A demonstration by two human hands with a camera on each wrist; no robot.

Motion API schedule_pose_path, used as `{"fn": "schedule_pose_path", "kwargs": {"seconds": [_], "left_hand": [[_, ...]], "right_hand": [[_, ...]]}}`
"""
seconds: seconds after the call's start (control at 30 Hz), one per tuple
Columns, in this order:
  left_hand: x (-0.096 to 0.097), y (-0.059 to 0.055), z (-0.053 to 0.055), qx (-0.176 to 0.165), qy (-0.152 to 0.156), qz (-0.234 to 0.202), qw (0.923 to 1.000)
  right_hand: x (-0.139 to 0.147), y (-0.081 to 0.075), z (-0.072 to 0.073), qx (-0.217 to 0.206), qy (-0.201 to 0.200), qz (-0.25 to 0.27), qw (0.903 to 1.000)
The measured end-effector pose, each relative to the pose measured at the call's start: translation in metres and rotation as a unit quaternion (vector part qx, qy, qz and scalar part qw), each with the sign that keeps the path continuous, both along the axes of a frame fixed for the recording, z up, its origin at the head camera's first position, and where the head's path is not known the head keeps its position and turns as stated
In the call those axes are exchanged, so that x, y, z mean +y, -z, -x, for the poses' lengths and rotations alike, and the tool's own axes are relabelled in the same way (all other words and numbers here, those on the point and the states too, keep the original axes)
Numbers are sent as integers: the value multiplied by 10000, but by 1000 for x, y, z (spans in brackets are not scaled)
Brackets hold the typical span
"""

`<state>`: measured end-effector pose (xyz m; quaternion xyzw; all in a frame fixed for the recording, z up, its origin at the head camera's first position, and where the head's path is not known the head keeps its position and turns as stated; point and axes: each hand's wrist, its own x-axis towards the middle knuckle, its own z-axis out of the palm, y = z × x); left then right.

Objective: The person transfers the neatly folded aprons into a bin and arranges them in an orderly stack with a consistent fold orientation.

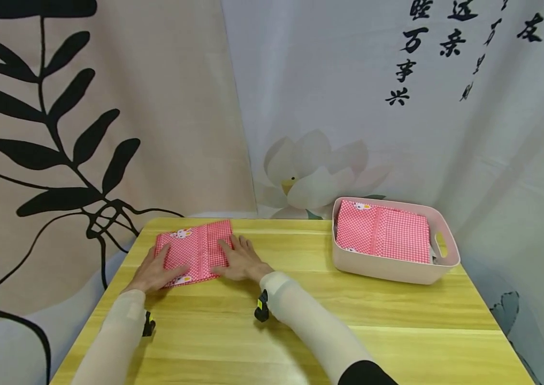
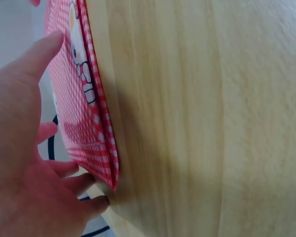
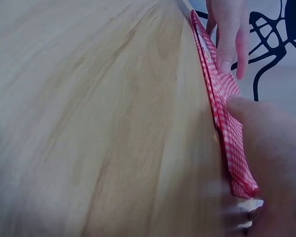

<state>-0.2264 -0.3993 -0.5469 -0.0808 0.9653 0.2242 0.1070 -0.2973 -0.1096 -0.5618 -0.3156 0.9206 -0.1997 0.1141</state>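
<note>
A folded red-and-white checked cloth (image 1: 198, 251) with white cartoon figures lies flat on the wooden table, toward its back left. My left hand (image 1: 155, 271) rests at the cloth's left side, thumb over its top and the other fingers spread along the edge. On the opposite side my right hand (image 1: 242, 261) lies with spread fingers over the right edge. The left wrist view shows the layered front edge of the cloth (image 2: 84, 98) beside the left thumb. In the right wrist view, the right thumb presses on the checked fabric (image 3: 232, 133).
A pink plastic basket (image 1: 387, 271) stands at the table's back right, with a similar folded checked cloth (image 1: 382, 230) inside. Behind the wooden table (image 1: 233, 342) hangs a printed curtain (image 1: 180, 107) with dark leaves, a flower and black characters.
</note>
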Motion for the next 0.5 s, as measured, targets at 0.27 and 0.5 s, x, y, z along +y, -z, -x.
{"fn": "schedule_pose_path", "kwargs": {"seconds": [0.27, 0.5], "left_hand": [[-1, 4, -4, 35, 2, -92, 10000], [-5, 10, -3, 223, 26, -396, 9990]], "right_hand": [[-4, 7, 2, 38, 43, -130, 9999], [-5, 3, 0, -55, 76, -112, 9999]]}}
